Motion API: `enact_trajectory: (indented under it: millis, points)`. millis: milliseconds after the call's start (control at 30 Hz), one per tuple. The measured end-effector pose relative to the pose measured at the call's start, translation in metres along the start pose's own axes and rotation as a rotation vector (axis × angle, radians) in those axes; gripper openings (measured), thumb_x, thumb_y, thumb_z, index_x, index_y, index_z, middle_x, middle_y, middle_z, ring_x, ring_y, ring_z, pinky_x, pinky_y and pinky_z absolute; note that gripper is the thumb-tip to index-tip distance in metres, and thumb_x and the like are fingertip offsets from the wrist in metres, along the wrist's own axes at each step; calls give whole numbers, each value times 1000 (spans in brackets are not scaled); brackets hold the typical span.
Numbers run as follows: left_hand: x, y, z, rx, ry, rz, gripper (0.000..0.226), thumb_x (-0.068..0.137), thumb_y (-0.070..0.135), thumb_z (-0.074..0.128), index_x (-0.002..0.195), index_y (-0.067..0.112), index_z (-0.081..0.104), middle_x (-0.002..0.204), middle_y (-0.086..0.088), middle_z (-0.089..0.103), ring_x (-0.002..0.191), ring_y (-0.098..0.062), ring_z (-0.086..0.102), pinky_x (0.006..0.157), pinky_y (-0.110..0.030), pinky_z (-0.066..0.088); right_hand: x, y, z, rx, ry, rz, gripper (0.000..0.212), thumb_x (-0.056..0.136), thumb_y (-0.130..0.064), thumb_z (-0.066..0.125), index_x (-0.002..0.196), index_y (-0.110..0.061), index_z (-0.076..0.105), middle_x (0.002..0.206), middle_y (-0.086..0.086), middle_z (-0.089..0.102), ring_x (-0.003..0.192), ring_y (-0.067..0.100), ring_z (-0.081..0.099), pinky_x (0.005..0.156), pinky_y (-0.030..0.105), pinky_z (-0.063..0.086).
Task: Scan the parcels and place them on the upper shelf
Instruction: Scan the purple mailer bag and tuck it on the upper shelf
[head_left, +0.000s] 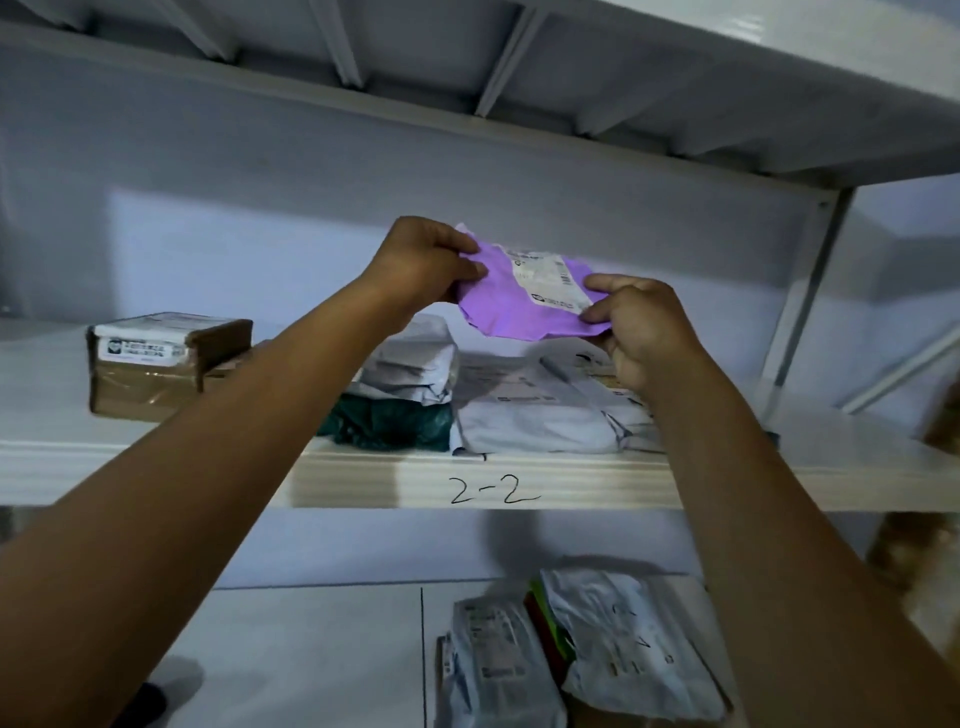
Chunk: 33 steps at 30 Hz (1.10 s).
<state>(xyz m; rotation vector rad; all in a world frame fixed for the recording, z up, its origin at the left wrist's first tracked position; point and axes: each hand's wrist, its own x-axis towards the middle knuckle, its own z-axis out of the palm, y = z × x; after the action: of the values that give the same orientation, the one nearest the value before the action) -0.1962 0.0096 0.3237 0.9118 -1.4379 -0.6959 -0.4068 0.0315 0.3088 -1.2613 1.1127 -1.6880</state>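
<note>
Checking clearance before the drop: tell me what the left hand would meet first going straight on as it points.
The left hand, gripping the purple parcel, seems to point above the stacked parcels, so probably the back wall first; depth is unclear.

box (166, 361) left on shelf (519, 483), mailers (540, 410) right

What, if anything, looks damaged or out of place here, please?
Only the purple parcel, held between left hand and right hand: its upper-left edge looks ragged and crumpled. Nothing else stands out.
</note>
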Motion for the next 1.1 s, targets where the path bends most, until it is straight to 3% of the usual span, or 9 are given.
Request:
enact_trajectory:
  millis: [167, 333, 400, 500, 633, 767, 833, 967, 1100]
  points:
    - [6, -9, 18, 461, 14, 31, 32, 83, -1, 80, 114, -2, 73, 107, -21, 72, 91, -34, 72, 83, -43, 63, 18, 18, -16, -68, -43, 38, 40, 86, 23, 47, 111, -3, 66, 100, 12, 67, 100, 31, 68, 69, 29, 60]
    - [2, -9, 23, 743, 3, 22, 29, 85, 2, 77, 114, 4, 74, 114, -15, 73, 101, -28, 71, 96, -42, 58, 32, 48, -24, -273, -54, 66, 27, 82, 17, 55, 74, -5, 68, 82, 11, 67, 78, 26, 64, 73, 36, 49]
    - [-2, -8, 24, 817, 28, 61, 29, 86, 11, 80, 114, 6, 75, 114, -10, 74, 108, -24, 68, 102, -33, 51, 38, 58, -25, -392, -78, 70, 17, 81, 14, 59, 91, 8, 71, 97, 24, 71, 81, 29, 63, 72, 36, 47]
    - [-6, -7, 29, 902, 58, 124, 28, 88, 20, 78, 114, 10, 75, 115, -6, 73, 108, -21, 66, 96, -27, 48, 39, 68, -25, -509, -125, 77, 33, 83, 9, 60, 116, 14, 65, 117, 27, 69, 95, 34, 69, 73, 33, 45]
    - [-8, -13, 41, 1064, -34, 117, 31, 90, 32, 74, 117, 17, 72, 120, -2, 68, 108, -20, 63, 92, -29, 46, 35, 70, -22, -617, -183, 14, 12, 84, 1, 63, 91, 7, 72, 79, 12, 67, 75, 26, 62, 66, 28, 44]
    - [-10, -16, 65, 1261, -70, 96, 30, 92, 34, 66, 117, 18, 69, 119, -4, 68, 114, -28, 60, 115, -49, 29, 32, 69, -18, -651, -208, -38, 18, 85, 1, 56, 90, 1, 74, 84, 12, 71, 83, 29, 68, 72, 35, 56]
    - [-10, -16, 78, 1251, -80, 132, 32, 93, 33, 65, 122, 20, 66, 125, -5, 65, 118, -28, 59, 112, -45, 35, 30, 67, -21, -558, -170, -38, 24, 87, 4, 51, 78, -7, 70, 80, 5, 67, 86, 28, 67, 76, 36, 57]
    - [-14, -11, 102, 1139, -139, 158, 35, 94, 38, 65, 125, 23, 66, 133, -3, 61, 119, -25, 59, 95, -33, 47, 36, 54, -51, -375, 18, -28, 32, 88, 11, 50, 83, -15, 70, 95, 4, 67, 94, 26, 65, 95, 42, 57]
    - [-18, -6, 140, 1057, -238, 146, 48, 97, 52, 58, 133, 21, 63, 140, -4, 59, 122, -25, 57, 94, -31, 42, 54, 37, -110, -263, 116, 22, 25, 82, 19, 50, 87, 5, 70, 99, 24, 69, 83, 32, 66, 72, 35, 52]
